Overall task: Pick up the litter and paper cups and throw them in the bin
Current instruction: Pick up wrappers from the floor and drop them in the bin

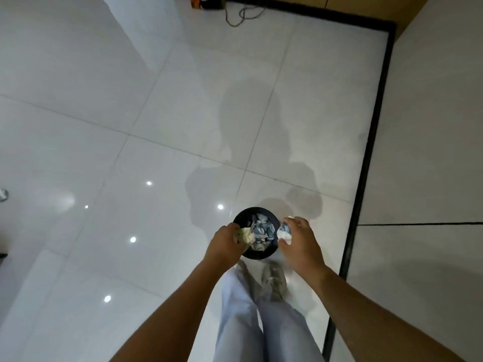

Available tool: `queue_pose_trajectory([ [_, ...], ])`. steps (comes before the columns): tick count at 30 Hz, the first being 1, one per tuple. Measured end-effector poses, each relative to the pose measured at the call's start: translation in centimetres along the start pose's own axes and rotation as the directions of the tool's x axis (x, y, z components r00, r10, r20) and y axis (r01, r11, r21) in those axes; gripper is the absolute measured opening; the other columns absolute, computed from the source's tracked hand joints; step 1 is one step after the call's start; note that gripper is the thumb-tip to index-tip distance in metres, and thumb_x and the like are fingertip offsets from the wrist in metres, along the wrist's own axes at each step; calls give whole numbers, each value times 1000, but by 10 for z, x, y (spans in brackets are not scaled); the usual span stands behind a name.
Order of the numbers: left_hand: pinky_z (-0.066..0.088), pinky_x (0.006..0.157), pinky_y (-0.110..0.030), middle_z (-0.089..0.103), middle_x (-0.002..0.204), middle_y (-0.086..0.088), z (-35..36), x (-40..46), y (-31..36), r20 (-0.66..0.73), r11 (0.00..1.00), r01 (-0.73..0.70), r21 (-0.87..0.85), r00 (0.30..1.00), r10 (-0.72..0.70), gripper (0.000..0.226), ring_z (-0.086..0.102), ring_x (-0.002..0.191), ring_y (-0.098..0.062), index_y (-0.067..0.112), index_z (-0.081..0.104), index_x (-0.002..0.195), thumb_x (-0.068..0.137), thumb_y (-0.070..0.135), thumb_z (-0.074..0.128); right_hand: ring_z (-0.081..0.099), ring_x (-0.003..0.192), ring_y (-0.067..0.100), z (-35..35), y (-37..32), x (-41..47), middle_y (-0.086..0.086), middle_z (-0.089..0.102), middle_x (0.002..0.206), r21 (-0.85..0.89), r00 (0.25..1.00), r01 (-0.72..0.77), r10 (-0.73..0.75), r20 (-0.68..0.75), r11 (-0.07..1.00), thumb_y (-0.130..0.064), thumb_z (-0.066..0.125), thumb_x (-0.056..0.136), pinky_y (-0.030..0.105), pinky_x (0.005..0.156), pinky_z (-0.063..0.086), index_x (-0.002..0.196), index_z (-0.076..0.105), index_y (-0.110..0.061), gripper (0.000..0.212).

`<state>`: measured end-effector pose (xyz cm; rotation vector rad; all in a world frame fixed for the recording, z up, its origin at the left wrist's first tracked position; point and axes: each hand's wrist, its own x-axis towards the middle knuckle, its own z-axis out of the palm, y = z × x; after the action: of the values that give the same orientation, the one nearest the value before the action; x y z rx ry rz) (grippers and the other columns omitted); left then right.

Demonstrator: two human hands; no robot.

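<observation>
A small round black bin point(241, 215) stands on the glossy white floor just in front of my feet, holding several crumpled bluish-white papers point(262, 231). My left hand point(226, 242) grips a crumpled yellowish paper point(245, 235) over the bin's left rim. My right hand point(300, 240) grips a crumpled white-and-blue paper point(284, 232) just beyond the bin's right rim. The palms are hidden from view.
A black skirting strip point(366, 152) runs along the right, with a pale wall beyond it. At the far top lie a grey cable point(240, 15) and an orange-and-black object point(201, 2). My legs and shoes point(273, 279) are directly below the bin.
</observation>
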<state>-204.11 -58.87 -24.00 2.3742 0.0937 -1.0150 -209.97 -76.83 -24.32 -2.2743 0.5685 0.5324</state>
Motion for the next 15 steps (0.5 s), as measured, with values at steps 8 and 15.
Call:
queue_pose_trajectory([
  [8, 40, 81, -21, 57, 125, -10, 69, 106, -42, 34, 997, 66, -36, 997, -64, 51, 56, 109, -24, 13, 47, 134, 87, 22, 64, 45, 128, 20, 70, 48, 75, 4, 38, 145, 114, 998, -61, 63, -11, 992, -14, 64, 88, 22, 97, 40, 136, 49, -16, 50],
  [15, 40, 77, -24, 59, 122, -12, 113, 152, -72, 145, 982, 189, 22, 971, -190, 45, 58, 105, -24, 8, 47, 131, 94, 34, 51, 48, 125, 19, 105, 80, 100, 1, 40, 143, 64, 994, -104, 102, 45, 992, -20, 60, 92, 29, 95, 48, 137, 44, -21, 48],
])
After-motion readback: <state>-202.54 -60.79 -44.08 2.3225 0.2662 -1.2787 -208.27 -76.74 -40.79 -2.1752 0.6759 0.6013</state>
